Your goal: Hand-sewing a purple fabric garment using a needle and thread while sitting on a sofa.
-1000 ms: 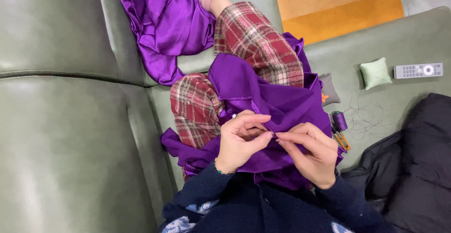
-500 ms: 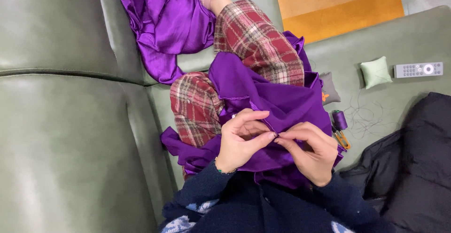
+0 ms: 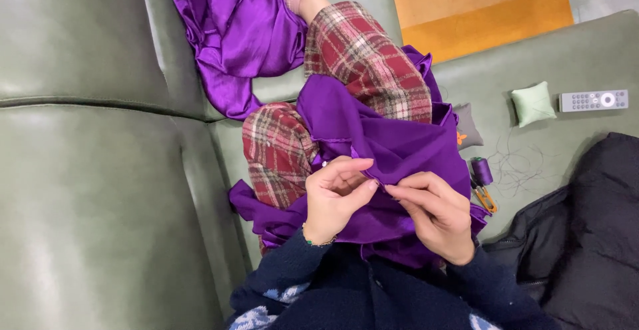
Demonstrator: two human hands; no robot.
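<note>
Two hands work one shiny purple satin cloth (image 3: 393,147) draped over the lap: the left hand (image 3: 336,200) and right hand (image 3: 436,213) both pinch its fold where they meet. On the green leather sofa (image 3: 86,190) lie one purple thread spool (image 3: 481,170), one pale green pincushion (image 3: 534,104), one grey remote control (image 3: 594,100).

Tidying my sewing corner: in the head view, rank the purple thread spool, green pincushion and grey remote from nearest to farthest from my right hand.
1. Purple thread spool, just right of the right hand.
2. Green pincushion, farther right and up.
3. Grey remote, beyond it, near the right edge.
</note>
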